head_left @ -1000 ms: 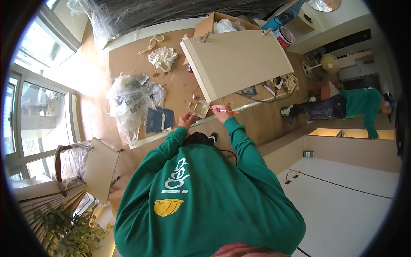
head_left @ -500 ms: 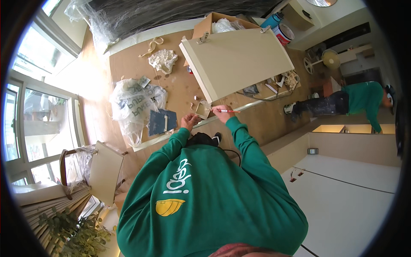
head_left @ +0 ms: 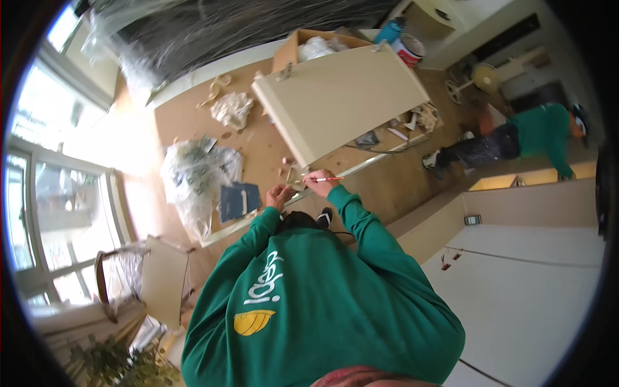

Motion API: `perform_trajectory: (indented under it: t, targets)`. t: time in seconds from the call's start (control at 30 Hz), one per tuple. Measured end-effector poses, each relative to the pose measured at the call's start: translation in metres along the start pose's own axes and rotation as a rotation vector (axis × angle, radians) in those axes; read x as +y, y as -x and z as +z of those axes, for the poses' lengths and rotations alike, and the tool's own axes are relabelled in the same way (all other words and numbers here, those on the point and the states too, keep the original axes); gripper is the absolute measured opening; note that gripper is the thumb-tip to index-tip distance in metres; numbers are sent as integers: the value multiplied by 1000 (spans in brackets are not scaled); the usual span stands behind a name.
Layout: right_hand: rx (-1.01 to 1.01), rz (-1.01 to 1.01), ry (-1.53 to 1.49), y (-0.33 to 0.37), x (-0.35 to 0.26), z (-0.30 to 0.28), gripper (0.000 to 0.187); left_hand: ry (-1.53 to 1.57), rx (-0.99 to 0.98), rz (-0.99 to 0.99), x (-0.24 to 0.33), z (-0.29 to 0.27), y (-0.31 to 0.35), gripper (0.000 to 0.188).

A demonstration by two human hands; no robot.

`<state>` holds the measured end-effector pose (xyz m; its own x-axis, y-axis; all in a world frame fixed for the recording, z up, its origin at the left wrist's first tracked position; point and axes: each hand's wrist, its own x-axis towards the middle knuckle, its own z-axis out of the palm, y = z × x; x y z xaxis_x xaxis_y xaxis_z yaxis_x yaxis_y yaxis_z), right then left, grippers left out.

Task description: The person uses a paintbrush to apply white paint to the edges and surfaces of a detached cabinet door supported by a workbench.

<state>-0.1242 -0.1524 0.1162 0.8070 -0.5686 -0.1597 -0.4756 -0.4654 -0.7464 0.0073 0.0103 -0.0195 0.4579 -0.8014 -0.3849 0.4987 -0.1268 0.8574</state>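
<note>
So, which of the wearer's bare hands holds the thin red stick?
The right hand: the stick juts sideways from it. The left hand shows no such stick.

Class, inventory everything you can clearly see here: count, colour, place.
panel: one, cream, upper centre
cardboard box: one, brown, behind panel
bucket: one, white-red, beyond panel
bottle: one, blue, beside bucket
plastic bag: one, translucent, left
flat piece: one, dark blue, beside bag
crumpled sheet: one, cream, above bag
board: one, cream, lower left
plant: one, green, lower left
co-worker: one, green top, right
slim tool: one, red, centre
left hand: one, green-sleeved, centre
right hand: one, green-sleeved, gripping slim tool
</note>
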Motion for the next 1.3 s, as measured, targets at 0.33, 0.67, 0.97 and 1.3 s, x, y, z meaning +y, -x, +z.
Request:
perform_trajectory:
  t: [0.33, 0.67, 0.97, 1.3]
  targets:
    - [219, -88, -211, 16, 9, 0, 16, 90, 60, 1, -11, -10, -19, 17]
    - [213, -59, -211, 13, 45, 17, 23, 173, 50, -50, 4, 19, -17, 21]
    - [152, -66, -182, 4, 25, 16, 20, 103, 121, 86, 14, 4, -19, 20]
    - [141, -79, -149, -3, 46, 24, 25, 80, 93, 132, 7, 10, -13, 30]
